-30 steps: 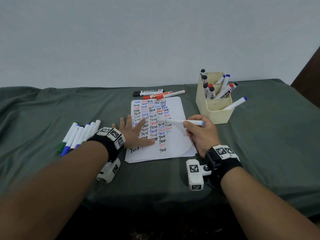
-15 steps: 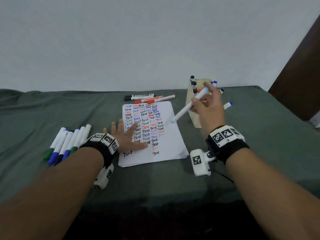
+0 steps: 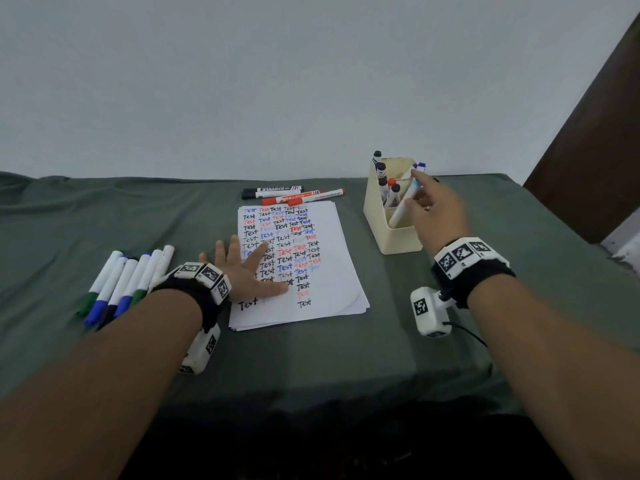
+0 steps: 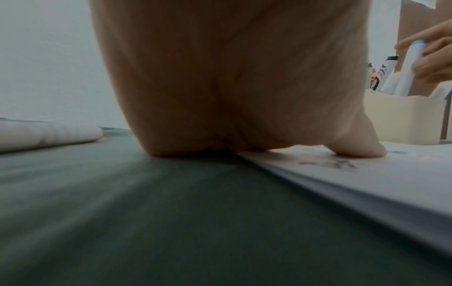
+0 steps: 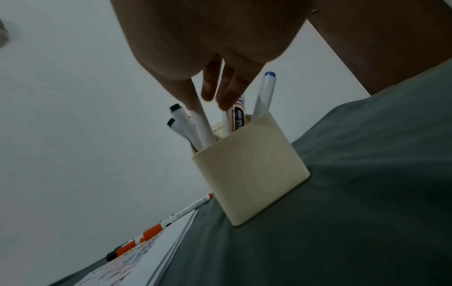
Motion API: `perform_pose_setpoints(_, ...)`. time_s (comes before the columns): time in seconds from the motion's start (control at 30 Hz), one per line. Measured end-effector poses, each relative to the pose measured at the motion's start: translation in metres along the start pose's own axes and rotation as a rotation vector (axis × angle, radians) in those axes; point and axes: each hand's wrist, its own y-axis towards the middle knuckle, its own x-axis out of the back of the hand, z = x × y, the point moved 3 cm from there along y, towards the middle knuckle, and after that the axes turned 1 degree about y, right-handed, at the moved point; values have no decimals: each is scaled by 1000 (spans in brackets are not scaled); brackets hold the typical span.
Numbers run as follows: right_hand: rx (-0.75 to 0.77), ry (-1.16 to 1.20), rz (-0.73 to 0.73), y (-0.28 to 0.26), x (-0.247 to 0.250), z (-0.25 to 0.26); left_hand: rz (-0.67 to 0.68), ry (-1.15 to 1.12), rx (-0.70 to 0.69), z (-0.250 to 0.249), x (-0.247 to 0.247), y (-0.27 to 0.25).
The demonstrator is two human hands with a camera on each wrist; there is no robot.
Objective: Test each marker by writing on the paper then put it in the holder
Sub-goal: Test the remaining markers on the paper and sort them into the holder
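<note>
A white marker with a light blue cap (image 3: 401,209) stands tilted with its lower end inside the cream holder (image 3: 391,237). My right hand (image 3: 429,202) pinches it near the top, index finger over the cap. In the right wrist view the thumb and fingers (image 5: 208,91) close on the marker's white barrel (image 5: 203,125) above the holder (image 5: 254,170). Several other markers stand in the holder. My left hand (image 3: 242,271) lies flat, fingers spread, on the left edge of the paper stack (image 3: 329,244), which is covered in "Test" words.
Several blue and green capped markers (image 3: 121,282) lie in a row left of my left hand. Black and red markers (image 3: 291,195) lie behind the paper. A dark green cloth (image 3: 311,358) covers the table. A brown panel (image 3: 588,150) stands at the far right.
My right hand carried the light blue marker from over the paper up and right to the holder and lowered its end inside. The left hand stayed flat on the paper.
</note>
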Motion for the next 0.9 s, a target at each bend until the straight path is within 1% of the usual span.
perform_pose_setpoints(0.07,38,-81,-36,0,-1,4,5,-2,0,-1,0,-2)
perform_pose_setpoints(0.13,96,-229,-94,-2,-1,16,11,-5,-1,-2,1,-3)
perform_pose_setpoints(0.17,144,-299,-129,-4,-2,25,14,-7,0,-2,2,-4)
perform_pose_setpoints(0.23,306,-361,-159,-12,-10,47,18,-9,1,-3,3,-5)
perform_pose_setpoints(0.3,486,-374,-70,-18,-27,66,19,-9,1,-3,3,-6)
perform_pose_setpoints(0.37,578,-413,110,-22,-48,77,14,-13,0,-3,3,-6)
perform_pose_setpoints(0.4,587,-427,228,-21,-59,79,13,-16,0,-3,3,-6)
perform_pose_setpoints(0.43,564,-436,360,-19,-69,80,11,-18,0,-3,3,-6)
perform_pose_setpoints(0.5,463,-455,601,-10,-86,81,6,-18,2,-4,3,-5)
perform_pose_setpoints(0.53,420,-469,671,-3,-92,83,4,-17,5,-3,3,-5)
perform_pose_setpoints(0.57,397,-480,700,4,-97,87,4,-16,7,-3,3,-4)
perform_pose_setpoints(0.7,372,-521,713,23,-116,107,6,-25,16,-1,1,-1)
perform_pose_setpoints(0.8,325,-514,750,19,-135,112,-3,-31,18,-1,1,0)
perform_pose_setpoints(0.9,276,-560,825,3,-152,98,-1,-36,16,-1,1,-1)
